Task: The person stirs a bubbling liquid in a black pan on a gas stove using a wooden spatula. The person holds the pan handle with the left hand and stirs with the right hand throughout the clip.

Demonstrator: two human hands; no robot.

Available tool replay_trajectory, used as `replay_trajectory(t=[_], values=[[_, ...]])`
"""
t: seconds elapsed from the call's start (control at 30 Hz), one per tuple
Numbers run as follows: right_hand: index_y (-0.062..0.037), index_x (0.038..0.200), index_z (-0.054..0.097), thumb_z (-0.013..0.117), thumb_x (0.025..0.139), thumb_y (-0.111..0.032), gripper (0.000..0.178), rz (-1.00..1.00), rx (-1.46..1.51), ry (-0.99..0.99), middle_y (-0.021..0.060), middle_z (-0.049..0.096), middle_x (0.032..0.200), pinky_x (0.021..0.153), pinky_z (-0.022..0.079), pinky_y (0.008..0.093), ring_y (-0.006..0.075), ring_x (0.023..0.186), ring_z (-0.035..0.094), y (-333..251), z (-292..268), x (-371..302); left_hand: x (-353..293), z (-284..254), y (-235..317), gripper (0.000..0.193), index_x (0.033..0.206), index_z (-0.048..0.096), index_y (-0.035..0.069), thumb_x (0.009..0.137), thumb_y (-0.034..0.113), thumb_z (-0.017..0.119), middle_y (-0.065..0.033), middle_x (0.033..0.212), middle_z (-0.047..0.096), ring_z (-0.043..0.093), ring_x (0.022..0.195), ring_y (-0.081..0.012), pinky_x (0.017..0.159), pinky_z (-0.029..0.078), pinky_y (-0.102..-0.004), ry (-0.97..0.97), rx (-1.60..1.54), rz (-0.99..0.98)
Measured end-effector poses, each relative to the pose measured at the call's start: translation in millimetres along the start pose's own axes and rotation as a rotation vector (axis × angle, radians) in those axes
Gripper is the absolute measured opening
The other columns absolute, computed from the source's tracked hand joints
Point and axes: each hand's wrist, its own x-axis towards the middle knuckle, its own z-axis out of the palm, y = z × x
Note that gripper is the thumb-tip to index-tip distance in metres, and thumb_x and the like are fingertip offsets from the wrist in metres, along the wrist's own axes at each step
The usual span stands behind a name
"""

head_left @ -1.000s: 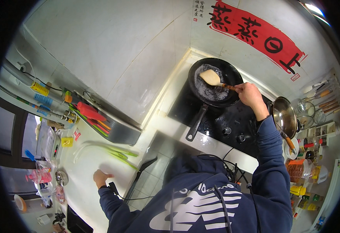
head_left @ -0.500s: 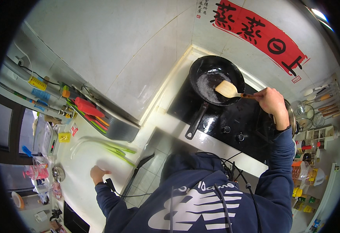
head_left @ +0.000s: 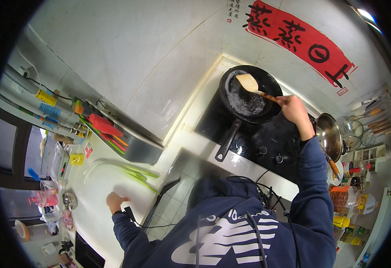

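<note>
My right hand (head_left: 292, 108) is closed round the brown handle of a wooden spatula (head_left: 248, 83). The spatula's pale blade is over the far part of a black frying pan (head_left: 273, 87) on the cooktop, touching or just above the white, foamy-looking stuff (head_left: 240, 100) in it. Toward me points the pan's long black handle (head_left: 228, 142), which neither hand holds. My left hand (head_left: 116, 202) is by the white counter at the left, thumb stretched out, with nothing visible in it; its other fingers show only partly. Green onion stalks (head_left: 135, 172) lie on the counter just beyond it.
A grey rack (head_left: 144, 149) with red, green and orange utensils stands against the wall. Right of the black cooktop (head_left: 278, 138) is a steel pot (head_left: 328, 136) with a wooden-handled tool beside it. Bottles (head_left: 345, 196) line the right side. Black cables hang before my chest.
My right hand has moved left and slightly away from me. The spatula blade has shifted from the pan's right side toward its far left, and the foamy patch has spread. My left hand stays put.
</note>
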Motion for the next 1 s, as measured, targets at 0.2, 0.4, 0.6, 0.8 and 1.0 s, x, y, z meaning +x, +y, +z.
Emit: replay_trajectory(t=[0.2,0.4,0.6,0.8,1.0], values=[[-0.0209,0.117,0.086,0.075,0.096,-0.024,0.024,0.024,-0.223,-0.051,0.0155,0.081,0.106,0.090,0.061,0.0459,0.0378,0.101,0.077,-4,-52,-24,2,4,-3,0.080,0.096,0.076,0.001,0.046,0.058,0.104,-0.0206,0.098,0.078,0.074,0.096,-0.0421,0.083,0.059,-0.0506,0.035,0.006,0.046],[-0.0210,0.111,0.087,0.080,0.090,-0.021,0.022,0.037,-0.293,-0.099,0.0151,0.082,0.101,0.086,0.061,0.0443,0.0367,0.097,0.078,13,-84,-20,-1,-1,-1,0.078,0.094,0.076,0.000,0.047,0.056,0.103,-0.0208,0.097,0.078,0.075,0.095,-0.0421,0.083,0.059,-0.0506,0.017,-0.039,0.040],[-0.0165,0.110,0.088,0.084,0.087,-0.018,0.024,-0.048,-0.227,-0.284,0.0158,0.083,0.102,0.086,0.061,0.0416,0.0329,0.094,0.079,45,-93,21,1,-3,1,0.078,0.093,0.076,0.000,0.047,0.056,0.104,-0.0209,0.097,0.078,0.075,0.096,-0.0419,0.083,0.059,-0.0506,-0.031,-0.014,0.004],[-0.0134,0.116,0.086,0.081,0.092,-0.018,0.025,-0.032,0.012,-0.314,0.0166,0.083,0.104,0.089,0.060,0.0396,0.0309,0.097,0.079,43,-36,42,0,0,1,0.079,0.094,0.077,0.000,0.047,0.057,0.103,-0.0204,0.098,0.078,0.075,0.096,-0.0416,0.084,0.059,-0.0505,-0.003,0.003,0.023],[-0.0138,0.123,0.083,0.076,0.098,-0.018,0.027,-0.109,0.041,-0.180,0.0165,0.083,0.104,0.090,0.059,0.0397,0.0297,0.098,0.078,27,-13,36,3,2,-2,0.080,0.095,0.077,0.000,0.047,0.058,0.103,-0.0204,0.098,0.078,0.075,0.097,-0.0416,0.084,0.059,-0.0503,-0.009,-0.004,0.013]])
